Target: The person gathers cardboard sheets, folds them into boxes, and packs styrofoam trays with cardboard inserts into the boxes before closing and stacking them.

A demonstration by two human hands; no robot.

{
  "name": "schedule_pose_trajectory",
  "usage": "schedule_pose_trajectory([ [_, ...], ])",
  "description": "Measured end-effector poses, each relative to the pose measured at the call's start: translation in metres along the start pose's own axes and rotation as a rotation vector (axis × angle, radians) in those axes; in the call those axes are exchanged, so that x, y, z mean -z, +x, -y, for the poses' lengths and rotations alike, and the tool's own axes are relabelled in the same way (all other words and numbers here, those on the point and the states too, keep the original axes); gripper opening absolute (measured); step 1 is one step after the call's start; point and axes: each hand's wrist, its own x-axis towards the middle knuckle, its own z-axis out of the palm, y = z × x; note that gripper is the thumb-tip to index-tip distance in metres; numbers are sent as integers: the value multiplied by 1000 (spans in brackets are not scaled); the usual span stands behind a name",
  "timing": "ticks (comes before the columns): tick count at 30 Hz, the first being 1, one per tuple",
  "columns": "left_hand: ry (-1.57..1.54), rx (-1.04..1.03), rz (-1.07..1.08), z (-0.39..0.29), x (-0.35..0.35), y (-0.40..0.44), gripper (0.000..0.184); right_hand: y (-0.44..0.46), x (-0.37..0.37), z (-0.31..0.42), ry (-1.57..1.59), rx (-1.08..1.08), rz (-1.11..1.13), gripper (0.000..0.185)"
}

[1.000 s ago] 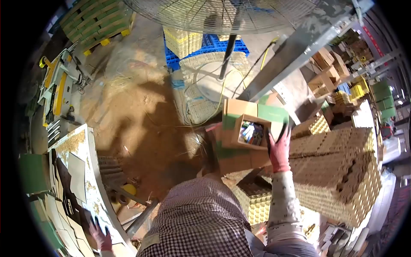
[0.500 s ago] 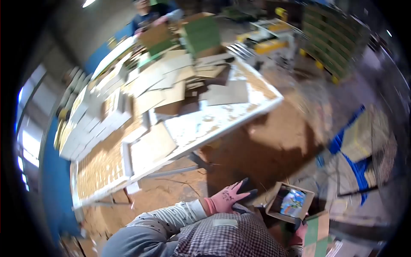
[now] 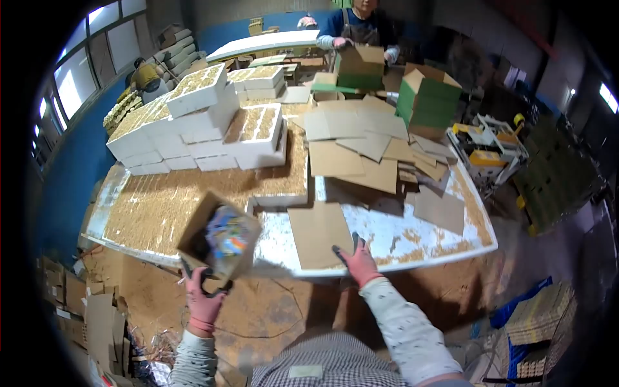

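My left hand, in a pink glove with dark fingertips, grips the near edge of an open cardboard box. Colourful printed packets lie inside this tilted box, which is held above the table's front left part and is slightly blurred. My right hand, gloved the same way, is beside the right edge of a flat cardboard sheet at the front of the table. Its thumb and fingers are apart, with nothing between them; whether a fingertip touches the sheet I cannot tell.
White trays of a yellowish material are stacked on the table. More cardboard sheets lie overlapping at its middle. A green-and-brown carton stands at the back right. Across the table, a person handles another carton.
The view has swung left to face the table. The box of packets, earlier at lower right by my right hand, is now in my left hand. My right hand has come over the table edge.
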Motion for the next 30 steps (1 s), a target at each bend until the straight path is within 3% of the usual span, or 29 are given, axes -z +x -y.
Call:
schedule_pose_trajectory([
  [1,-15,76,-32,20,4,17,60,16,-19,6,-363,-132,-91,91],
  [2,66,145,-84,49,1,32,55,25,-30,20,-491,-228,-28,97],
  [3,53,316,-25,71,1,46,63,27,-32,36,-617,-333,37,103],
  [4,42,315,-86,89,-2,57,68,30,-29,49,-702,-292,126,101],
  [7,145,305,-277,102,-9,72,80,55,-51,-7,-184,-119,105,97],
  [8,239,143,-312,83,-10,73,75,61,-48,-19,-24,20,135,92],
  [9,279,76,-293,54,-10,70,71,51,-22,8,-9,7,144,86],
  [11,149,-8,-153,44,-30,45,71,37,30,33,-56,127,169,80],
  [12,-14,-33,-65,63,-53,25,74,33,58,51,-54,366,167,74],
  [13,-89,61,112,49,-65,10,74,26,90,83,34,391,242,71],
  [15,-105,-73,360,-12,-92,11,74,54,113,94,349,476,234,67],
  [16,-178,-105,417,-21,-112,7,73,51,131,125,435,296,114,65],
  [17,-258,-142,497,-32,-135,-1,72,80,120,111,485,402,-187,65],
  [19,-469,-224,638,-64,-163,-13,64,108,118,104,652,207,-131,43],
  [20,-474,-309,725,-78,-173,-19,61,103,118,96,676,195,-151,47],
  [23,-505,-425,1003,-95,-214,-41,58,5,104,70,482,261,-227,59],
  [24,-332,-490,1048,-83,-229,-47,59,-32,93,35,332,375,-211,64],
  [25,-153,-555,1062,-61,-248,-55,60,-81,95,-7,192,375,0,67],
  [26,-158,-595,1166,-79,-251,-66,61,-122,80,-62,296,504,-142,63],
  [27,-164,-632,1272,-97,-255,-76,63,-180,86,-103,434,195,-102,53],
  [28,-304,-679,1389,-124,-262,-93,62,-255,112,-117,540,-277,-91,54],
  [30,-381,-801,1558,-168,-268,-132,59,-382,78,-192,238,-738,-610,48],
])
